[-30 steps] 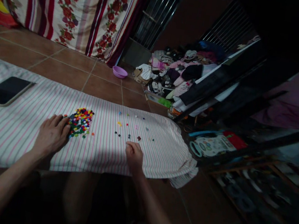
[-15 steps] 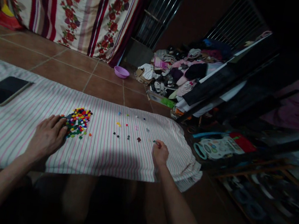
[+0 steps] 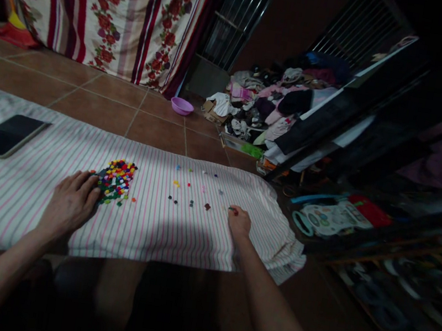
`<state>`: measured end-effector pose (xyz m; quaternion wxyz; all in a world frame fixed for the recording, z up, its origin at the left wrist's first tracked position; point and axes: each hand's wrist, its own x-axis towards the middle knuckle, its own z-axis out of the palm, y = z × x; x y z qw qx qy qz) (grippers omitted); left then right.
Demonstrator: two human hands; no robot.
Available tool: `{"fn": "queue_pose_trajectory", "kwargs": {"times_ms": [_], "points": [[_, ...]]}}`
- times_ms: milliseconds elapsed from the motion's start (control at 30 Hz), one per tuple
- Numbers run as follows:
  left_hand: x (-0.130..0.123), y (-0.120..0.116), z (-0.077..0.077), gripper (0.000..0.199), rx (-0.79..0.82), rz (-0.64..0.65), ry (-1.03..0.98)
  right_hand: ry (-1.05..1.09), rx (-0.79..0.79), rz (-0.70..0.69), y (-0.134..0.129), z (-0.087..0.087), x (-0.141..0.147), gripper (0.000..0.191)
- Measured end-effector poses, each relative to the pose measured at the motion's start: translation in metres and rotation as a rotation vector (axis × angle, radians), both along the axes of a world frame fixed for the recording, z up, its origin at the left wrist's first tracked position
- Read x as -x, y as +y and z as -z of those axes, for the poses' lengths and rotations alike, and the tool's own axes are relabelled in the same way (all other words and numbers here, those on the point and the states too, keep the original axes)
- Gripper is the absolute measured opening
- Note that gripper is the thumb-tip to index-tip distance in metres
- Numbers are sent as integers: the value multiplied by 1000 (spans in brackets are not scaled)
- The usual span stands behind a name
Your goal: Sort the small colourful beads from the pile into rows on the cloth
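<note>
1. Since the earliest frame, the right hand (image 3: 239,224) had moved from just below the dark gray pieces (image 3: 191,203) to the right end of the nearest row; the left hand (image 3: 73,197) had stayed beside the pile.
2. A tiny dark green piece (image 3: 231,208) lay at the tips of the right thumb and forefinger, on their far left side. The right hand was much the nearer one. The piece was too small to show a long axis.
3. The right fingers were bunched, the other fingertips curled in. Whether they gripped the green piece or only touched it, I could not tell.
4. Left of those fingertips lay a brown cluster (image 3: 207,207), near but apart, with the dark gray pieces beyond it; up and left was a small gray piece (image 3: 220,192).
5. The left fingers were spread loosely, palm down, their tips touching the near left edge of the multicolored pile of small pieces (image 3: 120,177).
6. Well left of the left fingers, a smartphone (image 3: 4,135) rested on the striped cloth (image 3: 143,231).
</note>
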<state>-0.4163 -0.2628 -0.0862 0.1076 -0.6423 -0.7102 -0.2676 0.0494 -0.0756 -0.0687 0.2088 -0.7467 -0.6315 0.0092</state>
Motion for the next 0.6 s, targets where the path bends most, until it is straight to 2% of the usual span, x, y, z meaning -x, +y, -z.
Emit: {"fn": "queue_pose_trajectory", "kwargs": {"times_ms": [200, 400, 600], "points": [[1, 0, 1, 43, -8, -1, 54, -29, -48, 35, 4, 1, -1, 25], [1, 0, 0, 48, 2, -1, 6, -42, -24, 40, 3, 2, -1, 30], [2, -1, 1, 42, 42, 13, 61, -21, -37, 34, 3, 4, -2, 34]]}}
